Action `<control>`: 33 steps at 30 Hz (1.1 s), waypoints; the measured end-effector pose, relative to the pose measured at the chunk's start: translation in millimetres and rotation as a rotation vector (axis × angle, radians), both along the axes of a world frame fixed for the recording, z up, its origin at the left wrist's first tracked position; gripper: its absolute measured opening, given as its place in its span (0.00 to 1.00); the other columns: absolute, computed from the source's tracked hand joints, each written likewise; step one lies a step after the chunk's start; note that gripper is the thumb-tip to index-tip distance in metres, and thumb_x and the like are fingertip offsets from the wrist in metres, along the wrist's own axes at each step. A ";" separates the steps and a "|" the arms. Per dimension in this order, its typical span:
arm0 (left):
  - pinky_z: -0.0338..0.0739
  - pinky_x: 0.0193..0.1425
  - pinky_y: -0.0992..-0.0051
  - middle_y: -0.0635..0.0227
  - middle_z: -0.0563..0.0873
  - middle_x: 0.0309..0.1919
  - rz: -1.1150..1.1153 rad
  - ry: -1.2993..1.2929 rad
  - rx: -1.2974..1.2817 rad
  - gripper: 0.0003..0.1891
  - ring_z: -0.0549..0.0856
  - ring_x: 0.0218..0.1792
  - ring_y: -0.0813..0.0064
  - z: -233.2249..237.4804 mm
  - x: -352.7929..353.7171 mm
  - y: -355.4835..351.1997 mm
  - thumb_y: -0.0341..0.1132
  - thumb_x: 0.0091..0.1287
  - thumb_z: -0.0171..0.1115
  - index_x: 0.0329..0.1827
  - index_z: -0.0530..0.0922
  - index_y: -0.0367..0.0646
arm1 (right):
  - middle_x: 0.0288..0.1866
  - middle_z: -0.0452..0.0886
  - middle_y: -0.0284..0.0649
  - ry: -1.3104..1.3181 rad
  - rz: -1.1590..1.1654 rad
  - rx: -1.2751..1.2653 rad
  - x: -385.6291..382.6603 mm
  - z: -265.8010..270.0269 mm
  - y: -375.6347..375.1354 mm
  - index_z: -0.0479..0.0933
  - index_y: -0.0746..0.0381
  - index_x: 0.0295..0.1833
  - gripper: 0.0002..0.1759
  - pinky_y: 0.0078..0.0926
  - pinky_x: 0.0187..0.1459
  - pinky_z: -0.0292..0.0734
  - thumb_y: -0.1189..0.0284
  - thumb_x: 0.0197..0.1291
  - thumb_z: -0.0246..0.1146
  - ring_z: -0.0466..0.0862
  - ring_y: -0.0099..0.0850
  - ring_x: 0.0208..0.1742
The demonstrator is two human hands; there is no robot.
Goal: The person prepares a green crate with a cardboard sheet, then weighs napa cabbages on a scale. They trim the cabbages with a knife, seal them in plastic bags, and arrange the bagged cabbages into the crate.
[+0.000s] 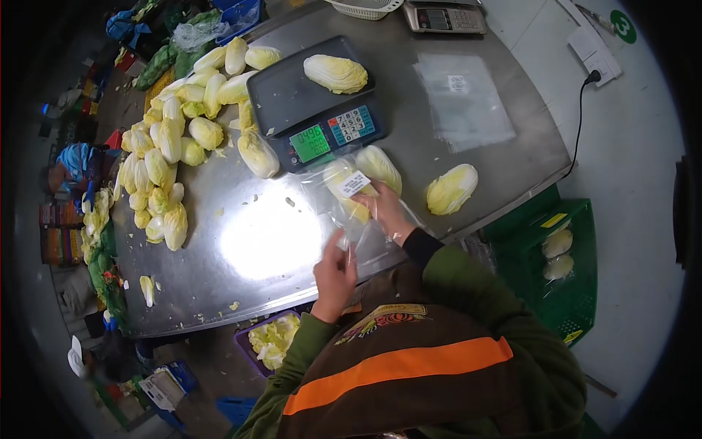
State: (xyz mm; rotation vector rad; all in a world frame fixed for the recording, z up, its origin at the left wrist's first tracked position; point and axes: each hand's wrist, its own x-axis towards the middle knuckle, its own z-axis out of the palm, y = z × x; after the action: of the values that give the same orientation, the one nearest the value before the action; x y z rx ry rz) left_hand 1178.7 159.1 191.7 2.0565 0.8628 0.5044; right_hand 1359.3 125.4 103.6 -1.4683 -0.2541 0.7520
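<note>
My right hand (389, 212) grips a napa cabbage (338, 175) inside a clear plastic bag (322, 196) with a white printed label. My left hand (336, 278) is closed at the bag's near, loose end, its fingers curled against the plastic. Just beyond my right hand lies another napa cabbage (380, 167), partly hidden by the bagged one. Further right, a single cabbage (451, 189) rests on the metal table (409, 124). Ahead stands a digital scale (289, 95) with a lit green display and one cabbage (335, 74) on its pan.
A heap of cabbages (170, 139) covers the table's left side. Flat clear bags (472, 110) are stacked at the right, below a second scale (444, 19). A green crate (578, 289) with bagged cabbages stands at the right; a purple bin (247, 348) holds leaves. Other people work at left.
</note>
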 end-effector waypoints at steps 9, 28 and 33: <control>0.60 0.20 0.82 0.79 0.74 0.14 0.173 -0.150 -0.367 0.10 0.69 0.16 0.90 4.1 27.3 44.4 0.31 0.70 0.66 0.51 0.82 0.39 | 0.55 0.81 0.39 0.166 0.268 0.067 -35.2 8.7 -26.2 0.72 0.62 0.64 0.23 0.27 0.46 0.78 0.64 0.67 0.63 0.81 0.26 0.50; 0.55 0.22 0.79 0.80 0.68 0.13 -0.137 0.080 -0.159 0.08 0.62 0.17 0.90 48.3 90.9 60.1 0.32 0.62 0.72 0.41 0.84 0.39 | 0.60 0.77 0.45 0.420 -0.234 0.251 47.4 1.7 -176.3 0.63 0.67 0.72 0.41 0.31 0.55 0.79 0.70 0.54 0.72 0.80 0.33 0.57; 0.56 0.22 0.80 0.81 0.69 0.13 -0.210 0.105 -0.173 0.08 0.63 0.17 0.91 45.8 95.5 44.1 0.34 0.65 0.71 0.38 0.85 0.37 | 0.63 0.76 0.43 0.369 0.272 0.178 -5.7 78.2 -156.6 0.64 0.68 0.73 0.41 0.27 0.64 0.72 0.70 0.56 0.72 0.77 0.29 0.63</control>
State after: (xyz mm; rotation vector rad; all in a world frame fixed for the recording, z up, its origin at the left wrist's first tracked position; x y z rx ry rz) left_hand 1274.1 203.2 237.5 1.9985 0.7137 0.2025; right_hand 1353.5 -31.3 181.8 -1.1142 -0.2327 1.1729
